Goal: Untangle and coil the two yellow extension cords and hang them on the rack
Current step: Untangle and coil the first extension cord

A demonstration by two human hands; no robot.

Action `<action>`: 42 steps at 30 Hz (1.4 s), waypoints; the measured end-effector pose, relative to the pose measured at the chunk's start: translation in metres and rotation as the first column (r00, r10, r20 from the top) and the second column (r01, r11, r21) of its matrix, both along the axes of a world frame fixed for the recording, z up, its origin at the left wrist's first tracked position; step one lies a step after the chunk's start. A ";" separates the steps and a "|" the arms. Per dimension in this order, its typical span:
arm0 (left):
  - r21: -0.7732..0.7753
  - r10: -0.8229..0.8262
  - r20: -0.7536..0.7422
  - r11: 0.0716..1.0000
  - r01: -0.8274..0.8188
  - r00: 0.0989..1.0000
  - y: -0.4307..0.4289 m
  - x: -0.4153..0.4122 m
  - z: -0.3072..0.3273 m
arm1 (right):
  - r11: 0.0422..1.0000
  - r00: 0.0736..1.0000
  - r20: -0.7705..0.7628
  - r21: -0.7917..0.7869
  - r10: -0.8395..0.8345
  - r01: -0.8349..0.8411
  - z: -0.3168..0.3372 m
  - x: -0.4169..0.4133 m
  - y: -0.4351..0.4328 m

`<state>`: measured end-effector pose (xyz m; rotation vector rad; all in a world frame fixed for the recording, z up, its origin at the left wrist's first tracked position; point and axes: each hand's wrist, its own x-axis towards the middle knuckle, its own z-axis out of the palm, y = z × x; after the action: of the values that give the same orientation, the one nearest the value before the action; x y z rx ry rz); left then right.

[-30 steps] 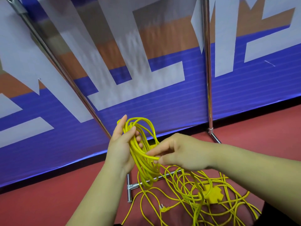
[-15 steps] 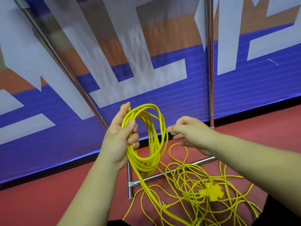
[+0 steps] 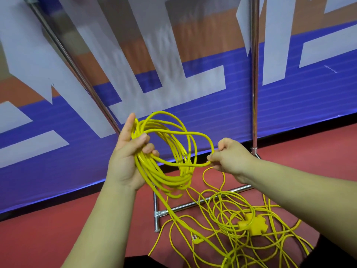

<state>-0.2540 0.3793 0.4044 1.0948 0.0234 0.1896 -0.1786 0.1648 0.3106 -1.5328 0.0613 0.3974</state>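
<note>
While the left hand [image 3: 125, 163] grips a coil [image 3: 166, 155] of yellow cord at the centre of the frame, its fingers [image 3: 148, 147] are curled shut around the bundled loops, with the forefinger pointing up. The right hand [image 3: 231, 157], centre right, pinches one loop of the same cord between thumb and forefinger, drawing it out sideways, apart from the coil. Open air lies between the two hands, crossed only by that loop. From the coil a strand drops toward the lower right, into a loose tangle [image 3: 241, 219] of yellow cord spread on the red floor [image 3: 48, 229]. A yellow multi-way socket [image 3: 253, 224] lies within the tangle, and a plug [image 3: 195, 239] lies at its left edge. Beneath the cords runs the chrome base of the rack [image 3: 193, 205]; its two poles rise to the upper left and upper right. Behind stands a blue, white and orange banner [image 3: 193, 93], meeting the floor along a dark edge. Bare floor fills the lower left.
</note>
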 end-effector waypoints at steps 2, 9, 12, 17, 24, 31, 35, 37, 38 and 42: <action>0.060 0.002 -0.025 0.998 -0.001 1.000 -0.001 0.001 0.001 | 1.000 1.000 0.024 -0.010 -0.013 0.013 -0.003 0.003 0.002; 0.310 -0.124 -0.162 0.936 0.169 0.979 -0.014 -0.005 -0.013 | 0.957 0.875 0.388 -0.130 0.289 -0.258 0.049 0.011 -0.010; 0.335 -0.146 -0.190 0.920 0.204 0.971 -0.021 -0.004 -0.017 | 0.885 0.760 0.454 -0.260 0.465 -0.386 0.055 0.003 -0.006; 0.264 -0.181 -0.184 0.938 0.226 0.966 -0.022 -0.004 -0.019 | 0.924 0.778 0.498 -0.210 0.383 -0.320 0.053 -0.001 -0.005; 0.248 -0.290 -0.185 0.911 0.330 0.939 -0.022 -0.007 -0.012 | 0.986 0.963 0.265 0.140 0.045 -0.085 0.039 0.012 -0.010; 0.146 -0.420 -0.250 0.875 0.462 0.873 -0.026 -0.008 -0.016 | 0.981 0.966 0.201 0.138 -0.161 0.135 0.024 0.035 -0.026; 0.082 -0.271 -0.185 0.954 0.290 0.945 -0.026 -0.005 -0.014 | 0.986 0.951 0.307 -0.145 -0.039 0.087 0.015 0.039 -0.037; 0.072 -0.202 -0.144 0.974 0.214 0.969 -0.022 -0.005 -0.012 | 0.964 0.948 0.312 -0.264 0.067 0.019 0.012 0.037 -0.037; 0.067 -0.179 -0.127 0.980 0.188 0.976 -0.019 -0.004 -0.012 | 0.954 0.945 0.308 -0.298 0.110 -0.014 0.011 0.035 -0.036; 0.031 -0.201 -0.092 0.978 0.204 0.975 -0.010 -0.003 -0.013 | 0.945 0.946 0.299 -0.327 0.122 -0.018 0.005 0.035 -0.029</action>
<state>-0.2571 0.3697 0.3915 1.1373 -0.0126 -0.0423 -0.1438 0.1354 0.3158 -1.9099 -0.1905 0.1987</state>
